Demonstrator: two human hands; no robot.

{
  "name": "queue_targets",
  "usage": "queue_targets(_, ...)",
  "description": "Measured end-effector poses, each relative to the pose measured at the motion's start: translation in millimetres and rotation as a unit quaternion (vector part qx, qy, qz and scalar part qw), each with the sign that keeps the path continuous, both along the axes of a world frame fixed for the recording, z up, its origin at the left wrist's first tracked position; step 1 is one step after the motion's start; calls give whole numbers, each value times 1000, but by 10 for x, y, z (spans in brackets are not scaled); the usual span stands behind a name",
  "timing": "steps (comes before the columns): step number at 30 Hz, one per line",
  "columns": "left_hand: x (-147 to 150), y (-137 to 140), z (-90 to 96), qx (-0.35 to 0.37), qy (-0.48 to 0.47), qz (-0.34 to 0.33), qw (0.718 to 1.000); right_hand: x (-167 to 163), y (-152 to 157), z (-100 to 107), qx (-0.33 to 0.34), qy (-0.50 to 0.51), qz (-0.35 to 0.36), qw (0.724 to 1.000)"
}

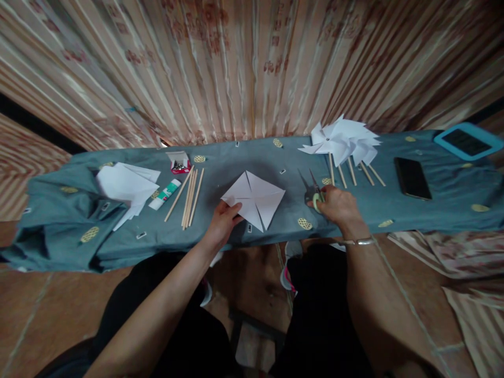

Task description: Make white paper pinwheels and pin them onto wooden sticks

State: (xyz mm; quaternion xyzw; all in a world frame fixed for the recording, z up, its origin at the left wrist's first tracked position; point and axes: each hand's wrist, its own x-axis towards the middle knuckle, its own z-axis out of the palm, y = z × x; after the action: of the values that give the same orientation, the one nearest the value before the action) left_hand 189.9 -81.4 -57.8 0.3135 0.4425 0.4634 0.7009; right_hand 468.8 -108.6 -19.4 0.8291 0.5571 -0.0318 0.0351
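Dark trouser legs [318, 315] and bare forearms [157, 315] were nearest the camera, below the edge of the blue-grey cloth [220, 155]. White paper square [268, 197]: over the middle of the cloth, turned corner toward the person, slits running inward from its top, left and lower corners. Left hand [224, 220]: pinched the square at its lower left edge, thumb on top. Right hand [340, 205]: gripped scissors [317, 198] by the pale green handles, blades pointing away; contact between blades and cloth could not be told. Left of the square: wooden sticks [190, 198], green-and-white tube [165, 193], open red box [180, 168], pile of white paper [124, 184]. Beyond the right hand: overlapping paper pinwheels [346, 139] on sticks. Farther right: dark phone [412, 178], blue-framed tablet [441, 138].
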Motion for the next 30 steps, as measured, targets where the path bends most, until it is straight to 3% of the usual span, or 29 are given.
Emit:
queue_targets(4, -211, -40, -53, 53, 102, 45, 992, -20, -21, 32, -32, -6, 3, 999)
queue_targets(6, -315, -26, -87, 120, 210, 58, 968, -30, -17, 45, -38, -7, 1, 999)
queue_targets(8, -395, 1, -116, 228, 329, 26, 916, -29, -8, 44, -34, -7, -4, 999)
queue_targets(12, -423, 42, -160, 404, 476, -59, 779, 4, 2, -7, -14, -15, -2, 1000)
queue_targets(16, -329, 55, -209, 470, 526, -89, 703, 56, -8, -71, 17, -42, 5, 999)
queue_targets(20, -280, 66, -225, 490, 548, -99, 671, 113, -16, -93, 17, -46, 3, 999)
queue_targets(26, -291, 81, -190, 491, 569, -114, 650, 205, -21, -121, 27, -34, -16, 999)
queue_targets(30, -200, 100, -163, 508, 574, -131, 629, 120, 46, -116, 83, 23, -8, 996)
